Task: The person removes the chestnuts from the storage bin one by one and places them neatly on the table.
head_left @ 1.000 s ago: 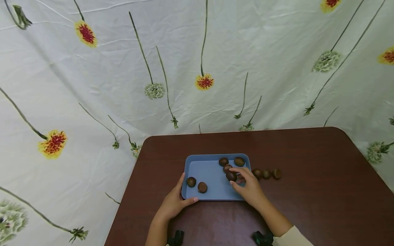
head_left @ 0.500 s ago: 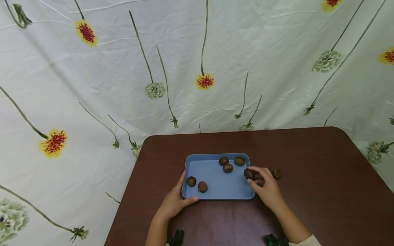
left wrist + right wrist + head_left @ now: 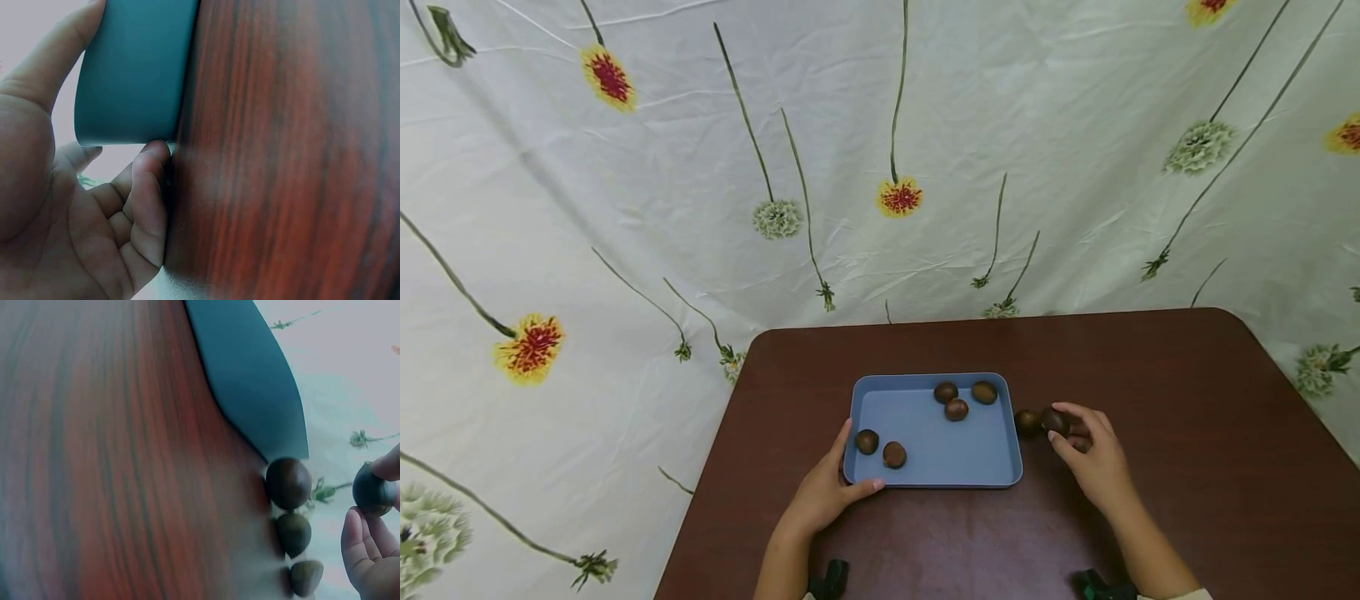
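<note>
Between thumb and fingers, my right hand (image 3: 1097,454) pinches a dark brown chestnut (image 3: 1055,422), right of the blue tray (image 3: 951,479). In the right wrist view this held chestnut (image 3: 372,492) is up off the table, beside a row of three others, the largest chestnut (image 3: 288,483) closest to the tray's corner. The head view shows one of the row, a chestnut (image 3: 1027,422), by the tray's right rim; the hand hides most of the rest. My left hand (image 3: 823,496) holds the tray's near left corner, thumb at the front rim, fingers along the left side.
Inside the tray lie several chestnuts: a cluster with one chestnut (image 3: 956,409) toward the back right, and two, including a chestnut (image 3: 894,454), at the front left. The brown table (image 3: 1187,433) extends to the right. A flower-patterned white cloth (image 3: 1037,125) hangs behind.
My right hand has carried the chestnut rightward, from over the tray across its right rim to above the row on the table. The left hand has stayed at the tray's corner.
</note>
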`<state>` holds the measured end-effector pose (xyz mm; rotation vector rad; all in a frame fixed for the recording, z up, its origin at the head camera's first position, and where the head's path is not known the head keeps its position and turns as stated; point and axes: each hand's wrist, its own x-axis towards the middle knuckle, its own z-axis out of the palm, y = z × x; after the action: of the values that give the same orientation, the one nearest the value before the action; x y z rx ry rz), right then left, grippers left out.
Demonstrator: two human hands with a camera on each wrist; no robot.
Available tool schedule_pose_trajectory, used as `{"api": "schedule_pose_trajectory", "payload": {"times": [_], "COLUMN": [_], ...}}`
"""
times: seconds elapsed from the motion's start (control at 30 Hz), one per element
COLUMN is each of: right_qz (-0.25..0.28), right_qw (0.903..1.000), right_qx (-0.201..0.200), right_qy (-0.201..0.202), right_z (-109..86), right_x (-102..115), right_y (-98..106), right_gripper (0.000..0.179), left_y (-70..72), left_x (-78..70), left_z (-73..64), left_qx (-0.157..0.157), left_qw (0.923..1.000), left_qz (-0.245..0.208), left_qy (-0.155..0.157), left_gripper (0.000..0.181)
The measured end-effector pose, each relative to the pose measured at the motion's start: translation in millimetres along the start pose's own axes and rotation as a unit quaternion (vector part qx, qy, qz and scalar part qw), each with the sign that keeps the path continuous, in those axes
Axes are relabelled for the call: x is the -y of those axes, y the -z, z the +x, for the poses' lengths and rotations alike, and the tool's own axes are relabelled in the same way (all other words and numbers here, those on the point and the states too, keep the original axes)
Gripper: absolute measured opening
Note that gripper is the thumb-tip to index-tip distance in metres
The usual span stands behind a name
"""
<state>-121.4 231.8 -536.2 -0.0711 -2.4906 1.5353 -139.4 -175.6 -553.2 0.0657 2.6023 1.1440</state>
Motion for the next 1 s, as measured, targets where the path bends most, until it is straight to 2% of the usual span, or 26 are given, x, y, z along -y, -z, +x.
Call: {"api": "schedule_pose_trajectory", "payload": {"times": [0.37,0.63,1.0], "right_qz": [-0.055,-0.084,-0.096], "right_qw": [0.9940,0.9884,0.9804], "right_qx": [-0.010,-0.025,0.016], "right_qy": [-0.094,-0.124,-0.171], "right_z": [0.9,3.9,9.2], "right_x": [-11.4,-24.1,-38.3], "right_y": [28.2,42.2,49.4], "right_gripper": [0.045,0.045,0.055], "left_y": [0.5,1.9,1.3], "left_x": [-1.9,-4.9,-3.6], "left_z": [-1.3,-2.8,-2.5], "left_qx": [0.004,0.004,0.000], "left_qw": [1.0000,0.9999,1.0000], "left_qz": [-0.004,-0.009,-0.001], "left_qy": [0.000,-0.008,-0.007], "left_gripper": [0.115,0.115,0.115]}}
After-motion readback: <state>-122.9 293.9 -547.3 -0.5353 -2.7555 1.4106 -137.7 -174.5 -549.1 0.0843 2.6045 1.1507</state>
